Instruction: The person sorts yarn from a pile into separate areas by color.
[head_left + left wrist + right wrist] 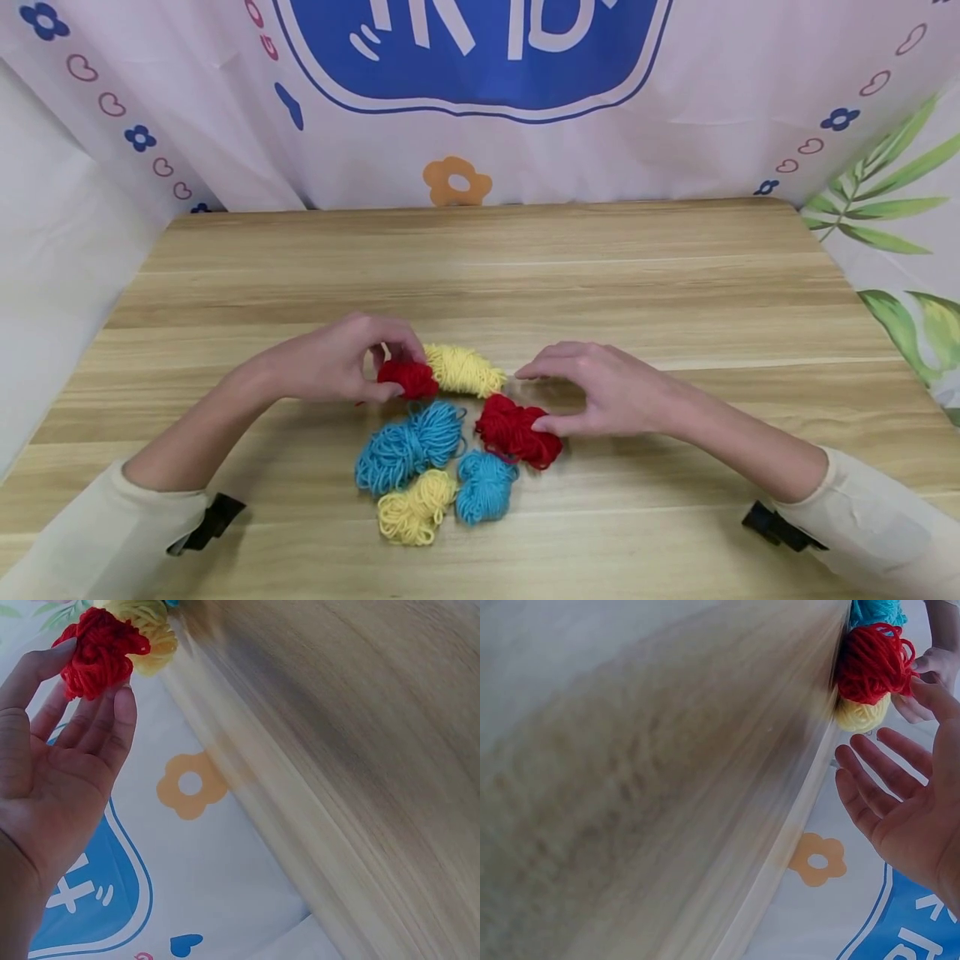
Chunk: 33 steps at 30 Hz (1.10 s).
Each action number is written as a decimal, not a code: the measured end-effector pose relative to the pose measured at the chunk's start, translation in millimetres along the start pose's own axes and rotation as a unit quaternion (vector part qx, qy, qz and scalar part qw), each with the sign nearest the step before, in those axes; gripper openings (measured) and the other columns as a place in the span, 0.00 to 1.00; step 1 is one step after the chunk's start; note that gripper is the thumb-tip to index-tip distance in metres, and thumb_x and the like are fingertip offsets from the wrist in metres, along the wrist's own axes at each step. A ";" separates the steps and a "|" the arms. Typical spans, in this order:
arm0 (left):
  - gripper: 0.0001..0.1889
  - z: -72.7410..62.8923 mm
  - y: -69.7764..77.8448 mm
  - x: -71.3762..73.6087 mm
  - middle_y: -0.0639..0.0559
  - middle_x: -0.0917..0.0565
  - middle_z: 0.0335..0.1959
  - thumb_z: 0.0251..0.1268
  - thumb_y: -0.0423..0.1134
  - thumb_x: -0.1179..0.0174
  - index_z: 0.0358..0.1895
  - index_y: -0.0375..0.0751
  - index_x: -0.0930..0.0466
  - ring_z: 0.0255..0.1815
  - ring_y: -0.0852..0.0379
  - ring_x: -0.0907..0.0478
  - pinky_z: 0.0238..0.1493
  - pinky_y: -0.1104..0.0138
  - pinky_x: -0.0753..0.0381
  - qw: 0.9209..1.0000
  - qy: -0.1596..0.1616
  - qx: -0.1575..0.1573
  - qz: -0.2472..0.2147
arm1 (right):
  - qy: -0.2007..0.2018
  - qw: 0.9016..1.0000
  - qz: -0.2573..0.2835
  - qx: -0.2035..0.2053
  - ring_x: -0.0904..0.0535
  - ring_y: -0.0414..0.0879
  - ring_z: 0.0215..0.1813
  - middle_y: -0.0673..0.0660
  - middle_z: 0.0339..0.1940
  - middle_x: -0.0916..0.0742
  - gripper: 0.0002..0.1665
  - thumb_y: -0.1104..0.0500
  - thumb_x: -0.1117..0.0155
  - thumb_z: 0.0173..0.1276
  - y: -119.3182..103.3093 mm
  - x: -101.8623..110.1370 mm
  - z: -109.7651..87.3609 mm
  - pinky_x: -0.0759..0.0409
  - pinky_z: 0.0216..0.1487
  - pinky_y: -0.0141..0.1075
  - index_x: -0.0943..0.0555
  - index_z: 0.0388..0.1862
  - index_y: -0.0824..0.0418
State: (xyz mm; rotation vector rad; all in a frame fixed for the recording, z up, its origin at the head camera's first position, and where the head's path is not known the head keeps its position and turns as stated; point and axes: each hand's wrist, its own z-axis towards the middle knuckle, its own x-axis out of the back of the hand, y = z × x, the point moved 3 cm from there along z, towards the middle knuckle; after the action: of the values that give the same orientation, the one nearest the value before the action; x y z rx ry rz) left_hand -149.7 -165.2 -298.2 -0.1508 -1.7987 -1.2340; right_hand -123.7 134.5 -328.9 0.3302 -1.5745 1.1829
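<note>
A small red yarn skein (408,379) is pinched between the thumb and fingers of my left hand (337,360); the left wrist view shows the same red yarn (103,656) at the fingertips. My right hand (611,392) has its fingers spread and apart from the yarn, while its thumb touches a larger red yarn skein (517,429). Between the hands lies a yellow yarn skein (467,372), right beside the small red one. Nearer me sit a large blue skein (408,446), a smaller blue skein (486,490) and another yellow skein (415,510), forming a rough ring.
The yarn lies on a wood-grain table (637,283). Behind its far edge hangs a white cloth (360,158) with a blue emblem and an orange flower (457,182). Black straps (206,523) sit at both sleeve cuffs.
</note>
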 end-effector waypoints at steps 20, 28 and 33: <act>0.14 -2.3 1.3 6.9 0.56 0.15 0.41 0.58 0.24 0.30 0.47 0.40 0.17 0.40 0.58 0.19 0.39 0.62 0.14 0.998 0.055 -0.014 -0.021 | -0.011 1.000 0.003 -0.001 0.17 0.44 0.58 0.50 0.57 0.12 0.31 0.47 0.26 0.67 -2.4 -3.4 1.0 0.17 0.61 0.46 0.17 0.65 0.59; 0.15 -3.2 -1.2 12.7 0.55 0.14 0.41 0.58 0.25 0.29 0.47 0.39 0.16 0.41 0.56 0.19 0.40 0.64 0.15 0.998 0.067 -0.002 -0.016 | -0.019 1.000 -0.001 -0.001 0.17 0.41 0.52 0.47 0.52 0.12 0.32 0.46 0.25 0.66 -3.9 -7.2 2.3 0.16 0.57 0.43 0.17 0.65 0.58; 0.15 -7.0 -5.7 16.5 0.53 0.14 0.43 0.59 0.25 0.29 0.49 0.38 0.16 0.41 0.55 0.20 0.40 0.63 0.15 0.997 0.077 0.008 -0.024 | -0.022 1.000 -0.001 0.007 0.18 0.38 0.50 0.44 0.50 0.12 0.32 0.42 0.24 0.64 -5.6 -9.6 2.0 0.16 0.54 0.39 0.16 0.62 0.55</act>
State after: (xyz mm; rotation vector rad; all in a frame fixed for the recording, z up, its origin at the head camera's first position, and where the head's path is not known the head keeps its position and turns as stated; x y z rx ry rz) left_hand -158.0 -179.6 -289.4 -0.0033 -1.6869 -1.2314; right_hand -117.2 126.8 -334.1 0.3693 -1.6040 1.1927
